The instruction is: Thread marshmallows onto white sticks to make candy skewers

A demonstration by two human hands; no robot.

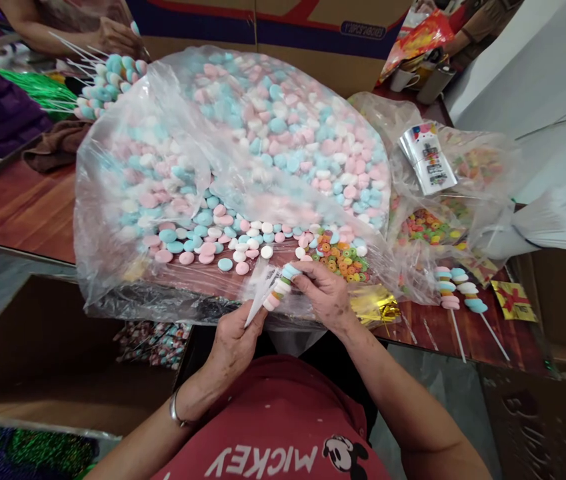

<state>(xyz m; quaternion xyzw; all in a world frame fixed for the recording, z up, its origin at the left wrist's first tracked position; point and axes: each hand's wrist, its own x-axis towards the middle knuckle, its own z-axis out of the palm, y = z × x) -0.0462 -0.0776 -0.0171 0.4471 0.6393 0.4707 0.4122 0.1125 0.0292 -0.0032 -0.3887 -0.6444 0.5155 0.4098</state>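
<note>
In the head view, a candy skewer (279, 289) of stacked blue, white, green, orange and pink pieces is held between my two hands, tilted up to the right. My left hand (235, 337) is closed around its lower end, along with some thin white sticks (259, 297); the grip itself is partly hidden. With thumb and fingers, my right hand (325, 293) pinches the blue candy at the skewer's top. Just beyond lie loose pink, blue and white candies (207, 250) and a small heap of ring-shaped gummies (345, 260).
A large clear plastic bag (163, 113) full of candies spreads across the table. Two finished-looking skewers (447, 290) lie at right, near silver packets (429, 160). An open carton (63, 353) stands at lower left. Another person's hand (117, 37) is at upper left, beside bunched skewers (107, 87).
</note>
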